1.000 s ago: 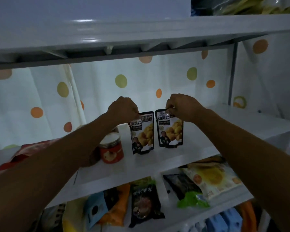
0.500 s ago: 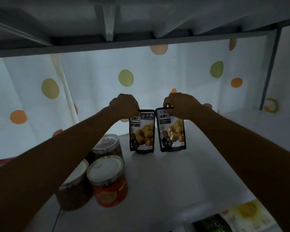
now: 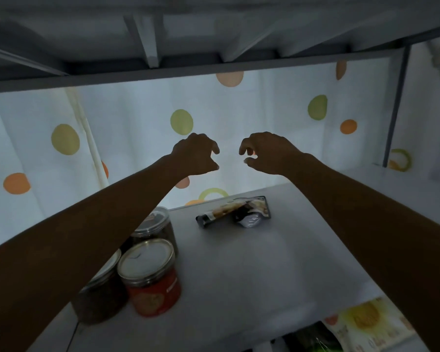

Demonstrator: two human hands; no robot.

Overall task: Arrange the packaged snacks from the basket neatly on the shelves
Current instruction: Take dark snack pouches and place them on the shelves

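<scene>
Two dark snack pouches lie flat at the back of the white shelf (image 3: 252,270): the left pouch (image 3: 217,214) and the right pouch (image 3: 253,213) overlap each other near the curtain. My left hand (image 3: 197,154) and my right hand (image 3: 264,153) hover above them, side by side, with loosely curled fingers holding nothing. Neither hand touches a pouch.
Three lidded jars stand at the shelf's left front: a red one (image 3: 150,278), a dark one (image 3: 99,293) and another behind (image 3: 155,227). A dotted curtain (image 3: 127,138) closes the back. The shelf above (image 3: 214,34) hangs low overhead. Yellow snack bags (image 3: 366,323) lie on the shelf below.
Both hands let go of the two pouches and rose slightly. The pouches, held upright before, have fallen backward and lie flat on the shelf.
</scene>
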